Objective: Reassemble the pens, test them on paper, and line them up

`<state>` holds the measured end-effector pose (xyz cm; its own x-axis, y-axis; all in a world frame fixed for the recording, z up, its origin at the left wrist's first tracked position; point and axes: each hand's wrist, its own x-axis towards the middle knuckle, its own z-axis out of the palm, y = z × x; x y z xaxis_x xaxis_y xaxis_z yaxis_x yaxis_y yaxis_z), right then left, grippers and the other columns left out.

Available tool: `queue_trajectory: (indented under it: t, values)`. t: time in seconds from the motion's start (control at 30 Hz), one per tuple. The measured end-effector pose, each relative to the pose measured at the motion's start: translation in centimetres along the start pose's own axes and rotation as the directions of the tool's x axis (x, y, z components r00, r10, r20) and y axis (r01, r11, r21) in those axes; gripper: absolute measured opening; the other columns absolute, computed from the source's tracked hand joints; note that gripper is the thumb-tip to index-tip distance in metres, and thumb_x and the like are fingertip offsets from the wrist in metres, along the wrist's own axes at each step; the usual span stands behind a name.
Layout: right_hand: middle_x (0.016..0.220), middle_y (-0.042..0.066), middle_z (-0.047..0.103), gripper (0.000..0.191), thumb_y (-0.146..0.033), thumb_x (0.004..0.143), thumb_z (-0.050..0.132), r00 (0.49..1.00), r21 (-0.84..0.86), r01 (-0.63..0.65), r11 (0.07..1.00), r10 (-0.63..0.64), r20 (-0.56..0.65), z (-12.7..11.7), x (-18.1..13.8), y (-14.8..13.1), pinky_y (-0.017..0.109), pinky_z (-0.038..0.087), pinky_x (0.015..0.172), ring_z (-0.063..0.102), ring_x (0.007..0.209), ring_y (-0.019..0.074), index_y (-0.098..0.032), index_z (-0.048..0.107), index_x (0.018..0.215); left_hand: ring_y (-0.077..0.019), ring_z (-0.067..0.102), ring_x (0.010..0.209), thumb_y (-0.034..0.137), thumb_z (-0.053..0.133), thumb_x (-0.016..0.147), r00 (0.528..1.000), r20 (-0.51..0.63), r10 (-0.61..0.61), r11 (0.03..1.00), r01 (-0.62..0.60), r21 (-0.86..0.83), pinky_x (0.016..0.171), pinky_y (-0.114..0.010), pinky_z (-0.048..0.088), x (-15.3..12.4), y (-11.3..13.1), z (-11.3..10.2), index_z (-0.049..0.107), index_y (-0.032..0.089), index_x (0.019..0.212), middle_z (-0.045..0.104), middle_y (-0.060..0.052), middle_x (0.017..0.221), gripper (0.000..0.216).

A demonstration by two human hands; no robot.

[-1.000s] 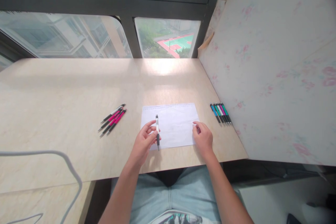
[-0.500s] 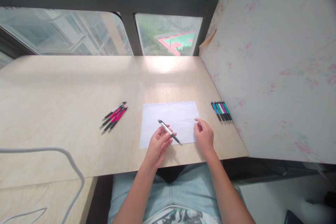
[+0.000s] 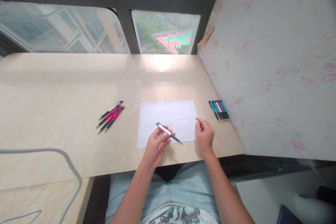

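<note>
My left hand (image 3: 156, 143) is closed on a ballpoint pen (image 3: 164, 129) with a white barrel and black grip, held between thumb and fingers above the paper's lower edge. The pen is tilted, its tip pointing down to the right. Beneath lies a sheet of white paper (image 3: 168, 113) with printed marks along its top edge. My right hand (image 3: 205, 134) rests at the paper's right edge, its fingers curled in and nothing visible in them. The closest pens to it are a row of several coloured ones (image 3: 219, 110).
Left of the paper lies a slanted group of pink pens (image 3: 111, 119) with a white pen (image 3: 110, 110) at its top. A grey cable (image 3: 69, 162) loops over the desk (image 3: 65, 101) at lower left. A floral-papered wall (image 3: 262, 77) borders the right side; windows (image 3: 165, 31) stand behind.
The pen in my left hand has turned slightly flatter. My right hand has shifted a little off the paper toward the right. The whole view has moved slightly.
</note>
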<state>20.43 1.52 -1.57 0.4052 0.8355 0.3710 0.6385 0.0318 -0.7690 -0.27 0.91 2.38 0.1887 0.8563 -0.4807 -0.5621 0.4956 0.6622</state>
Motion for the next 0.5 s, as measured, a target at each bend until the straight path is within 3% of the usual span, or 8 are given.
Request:
queue_trajectory:
  t: [0.1, 0.2, 0.27, 0.33, 0.43, 0.5]
  values:
    - [0.079, 0.006, 0.065, 0.026, -0.032, 0.092, 0.047, 0.998, 0.150, 0.011, 0.989, -0.019, 0.053, -0.3, -0.9, -1.4, 0.033, 0.045, 0.070, 0.057, 0.071, 0.0186, -0.018, 0.069, 0.095, -0.0177, 0.067, 0.097, 0.024, 0.077, 0.072, 0.999, -0.032, 0.031, 1.000, -0.031, -0.005, 0.071, -0.020, 0.052, 0.1, -0.1, 0.1, 0.065, 0.018, 0.098, 0.069, -0.006, 0.101, 0.030]
    - [0.073, 0.002, 0.062, 0.029, -0.037, 0.094, 0.046, 0.970, 0.423, -0.171, 0.890, 0.076, 0.230, 0.3, -2.1, -3.6, 0.031, 0.045, 0.069, 0.057, 0.068, 0.0170, -0.020, 0.067, 0.105, -0.0155, 0.067, 0.095, 0.023, 0.077, 0.071, 0.997, -0.048, 0.059, 0.998, -0.060, -0.020, 0.071, -0.019, 0.052, 0.1, -0.2, 0.3, 0.064, 0.019, 0.097, 0.070, -0.005, 0.104, 0.029]
    - [0.068, 0.000, 0.060, 0.032, -0.042, 0.094, 0.048, 0.894, 0.579, -0.396, 0.713, 0.153, 0.422, 1.1, -2.8, -5.1, 0.028, 0.043, 0.060, 0.052, 0.060, 0.0141, -0.021, 0.065, 0.111, -0.0153, 0.067, 0.094, 0.023, 0.078, 0.071, 0.996, -0.053, 0.070, 0.997, -0.072, -0.026, 0.070, -0.019, 0.051, 0.1, -0.3, 0.4, 0.063, 0.019, 0.097, 0.070, -0.005, 0.105, 0.030]
    - [0.063, -0.002, 0.055, 0.029, -0.044, 0.089, 0.057, 0.815, 0.656, -0.566, 0.499, 0.220, 0.536, 2.0, -3.3, -6.2, 0.025, 0.039, 0.054, 0.047, 0.055, 0.0112, -0.020, 0.067, 0.101, -0.0165, 0.068, 0.095, 0.022, 0.078, 0.071, 0.996, -0.048, 0.080, 0.996, -0.082, -0.026, 0.070, -0.019, 0.051, 0.0, -0.4, 0.6, 0.063, 0.019, 0.098, 0.071, -0.006, 0.105, 0.031]
    - [0.059, -0.003, 0.051, 0.028, -0.046, 0.084, 0.065, 0.751, 0.717, -0.655, 0.237, 0.310, 0.584, 2.9, -3.4, -7.1, 0.022, 0.036, 0.051, 0.043, 0.053, 0.0086, -0.018, 0.069, 0.088, -0.0187, 0.068, 0.096, 0.023, 0.076, 0.073, 0.996, -0.009, 0.093, 0.996, -0.093, -0.010, 0.072, -0.021, 0.052, -0.2, -0.5, 0.7, 0.062, 0.019, 0.098, 0.071, -0.007, 0.107, 0.029]
    - [0.059, -0.004, 0.050, 0.028, -0.046, 0.082, 0.068, 0.736, 0.742, -0.653, 0.149, 0.354, 0.577, 3.2, -3.3, -7.2, 0.021, 0.035, 0.051, 0.042, 0.054, 0.0078, -0.018, 0.070, 0.087, -0.0201, 0.069, 0.096, 0.025, 0.075, 0.075, 0.994, 0.025, 0.109, 0.993, -0.110, 0.036, 0.074, -0.024, 0.052, -0.3, -0.5, 0.7, 0.063, 0.018, 0.098, 0.071, -0.009, 0.109, 0.027]
